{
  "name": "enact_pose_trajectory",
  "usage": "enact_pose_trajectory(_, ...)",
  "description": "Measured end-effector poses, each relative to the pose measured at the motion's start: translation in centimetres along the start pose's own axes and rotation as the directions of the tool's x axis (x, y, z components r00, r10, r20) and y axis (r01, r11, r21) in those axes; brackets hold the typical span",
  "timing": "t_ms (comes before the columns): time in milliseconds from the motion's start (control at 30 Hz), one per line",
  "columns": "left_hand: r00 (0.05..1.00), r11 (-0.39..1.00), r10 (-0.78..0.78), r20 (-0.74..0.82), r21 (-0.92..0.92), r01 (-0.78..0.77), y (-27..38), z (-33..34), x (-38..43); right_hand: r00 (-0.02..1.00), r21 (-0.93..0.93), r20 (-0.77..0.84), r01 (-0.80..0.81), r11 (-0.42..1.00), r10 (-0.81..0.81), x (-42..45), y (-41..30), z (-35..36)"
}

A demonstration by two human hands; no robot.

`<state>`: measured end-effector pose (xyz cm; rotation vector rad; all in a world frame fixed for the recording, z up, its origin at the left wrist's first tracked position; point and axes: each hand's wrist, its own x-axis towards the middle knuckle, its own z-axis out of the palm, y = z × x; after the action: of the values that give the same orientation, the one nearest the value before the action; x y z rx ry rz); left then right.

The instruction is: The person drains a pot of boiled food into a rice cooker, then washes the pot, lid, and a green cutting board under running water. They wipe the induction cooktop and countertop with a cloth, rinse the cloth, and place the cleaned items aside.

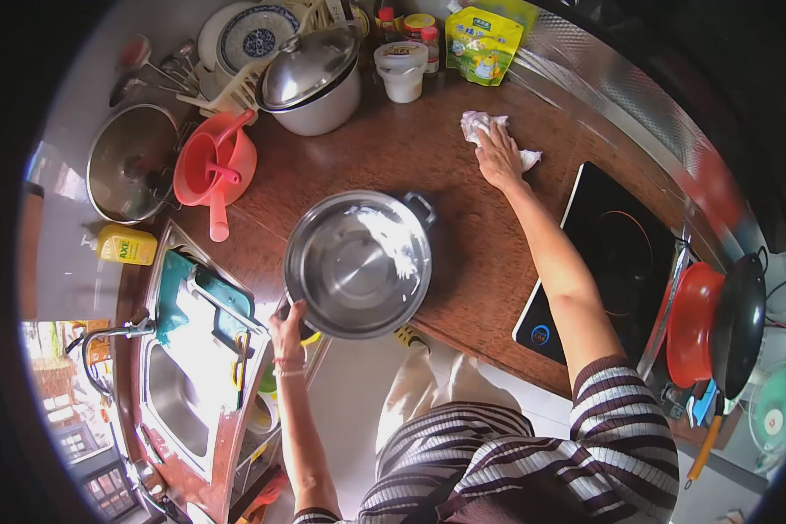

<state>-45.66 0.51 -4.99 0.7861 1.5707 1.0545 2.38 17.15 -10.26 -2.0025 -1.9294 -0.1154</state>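
Note:
My left hand (288, 327) grips the near-left side of a shiny stainless steel pot (350, 262), where its handle is mostly covered by my fingers. The pot has no lid on it, and its other loop handle (421, 208) points to the far right. Out on the brown countertop (393, 157), my right hand (499, 156) presses on a crumpled white and pink cloth (481, 126). Part of the cloth shows beyond my fingers and part beside my wrist.
A black induction cooktop (616, 262) lies under my right forearm. Behind are a lidded pot (314, 98), a white tub (401, 72) and a yellow-green pouch (483, 46). Left stand red plastic ladles (216, 164), a glass lid (134, 164), a soap bottle (128, 245) and a sink (177, 399).

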Motion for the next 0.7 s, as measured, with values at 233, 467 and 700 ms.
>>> enact_pose_trajectory(233,0.991,0.994,-0.056,-0.120,0.086,0.067,2.0,-7.0,-4.1,0.992,0.071,-0.021,0.125,0.990,-0.124,-3.7,-7.2,-0.2)
enact_pose_trajectory(467,0.974,0.982,-0.148,-0.170,-0.142,0.125,0.2,-11.7,-7.4,0.960,0.247,0.106,0.229,0.942,-0.261,-10.4,-17.0,-1.8)
enact_pose_trajectory(700,0.926,0.955,-0.139,-0.351,-0.294,0.032,-0.6,-15.9,-13.5,0.847,0.469,0.201,0.358,0.807,-0.492,-18.2,-22.1,-7.0)
